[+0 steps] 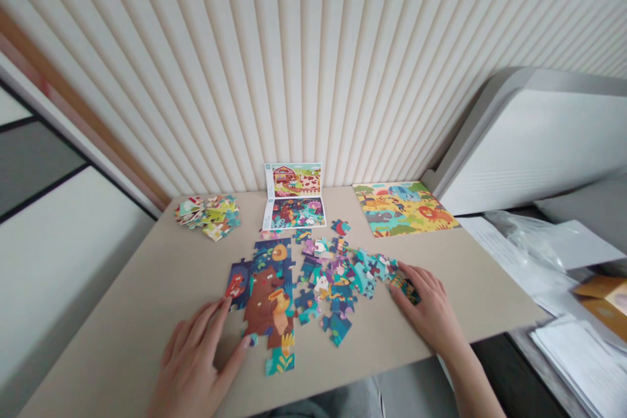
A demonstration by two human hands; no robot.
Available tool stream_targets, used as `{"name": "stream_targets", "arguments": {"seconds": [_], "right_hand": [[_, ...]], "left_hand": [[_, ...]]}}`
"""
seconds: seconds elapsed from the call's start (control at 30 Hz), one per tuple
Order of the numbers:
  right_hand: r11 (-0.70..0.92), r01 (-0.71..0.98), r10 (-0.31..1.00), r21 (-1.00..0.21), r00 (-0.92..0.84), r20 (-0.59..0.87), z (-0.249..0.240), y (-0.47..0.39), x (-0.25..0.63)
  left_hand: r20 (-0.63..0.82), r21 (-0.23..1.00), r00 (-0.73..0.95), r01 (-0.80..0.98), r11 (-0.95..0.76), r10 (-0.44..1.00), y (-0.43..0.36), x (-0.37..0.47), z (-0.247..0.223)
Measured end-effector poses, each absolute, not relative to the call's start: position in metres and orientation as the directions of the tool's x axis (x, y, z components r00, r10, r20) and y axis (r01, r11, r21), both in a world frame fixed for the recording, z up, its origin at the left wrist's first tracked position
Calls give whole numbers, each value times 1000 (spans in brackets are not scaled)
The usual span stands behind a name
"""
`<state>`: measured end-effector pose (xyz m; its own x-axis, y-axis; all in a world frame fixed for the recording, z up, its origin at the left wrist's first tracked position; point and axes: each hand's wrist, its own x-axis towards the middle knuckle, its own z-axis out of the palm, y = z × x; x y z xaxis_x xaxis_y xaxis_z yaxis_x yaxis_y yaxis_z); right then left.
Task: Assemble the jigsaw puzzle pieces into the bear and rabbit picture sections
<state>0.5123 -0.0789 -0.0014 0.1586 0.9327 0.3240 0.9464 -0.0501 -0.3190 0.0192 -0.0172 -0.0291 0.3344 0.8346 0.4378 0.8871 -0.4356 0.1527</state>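
Note:
A partly joined puzzle with a brown bear (264, 294) lies on the beige table (353, 366). At its lower left, my left hand (198, 353) rests with fingers apart, the fingertips touching its left edge near a red animal. Loose purple and teal pieces (337, 274) spread to the right of the bear. At the right end of that pile, my right hand (426, 304) lies over a dark piece with yellow marks (405, 287), its thumb and fingers spread around it.
A folded picture sheet (295, 196) leans at the wall behind the pieces. A heap of other pieces (210, 214) lies at the back left, and a finished animal puzzle (404, 209) at the back right. Papers (578, 359) and a plastic bag (529, 241) lie beyond the right edge.

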Motion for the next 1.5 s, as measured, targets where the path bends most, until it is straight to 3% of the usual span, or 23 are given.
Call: {"name": "stream_targets", "arguments": {"seconds": [0.3, 0.5, 0.7, 1.17, 1.5], "right_hand": [[-51, 944, 925, -326, 168, 342, -17, -77, 522], [7, 942, 916, -336, 129, 381, -13, -66, 521], [74, 922, 934, -381, 70, 351, -5, -36, 510], [46, 955, 915, -291, 76, 396, -7, -46, 506], [9, 926, 873, -378, 177, 454, -11, -46, 508]], "left_hand": [[415, 141, 393, 863, -484, 821, -9, -6, -28], [419, 203, 318, 880, -430, 850, 12, -29, -31], [406, 139, 385, 870, -473, 829, 11, -21, -32], [452, 115, 377, 874, -472, 808, 11, -23, -37], [452, 128, 378, 869, -478, 808, 10, -24, -35]]}}
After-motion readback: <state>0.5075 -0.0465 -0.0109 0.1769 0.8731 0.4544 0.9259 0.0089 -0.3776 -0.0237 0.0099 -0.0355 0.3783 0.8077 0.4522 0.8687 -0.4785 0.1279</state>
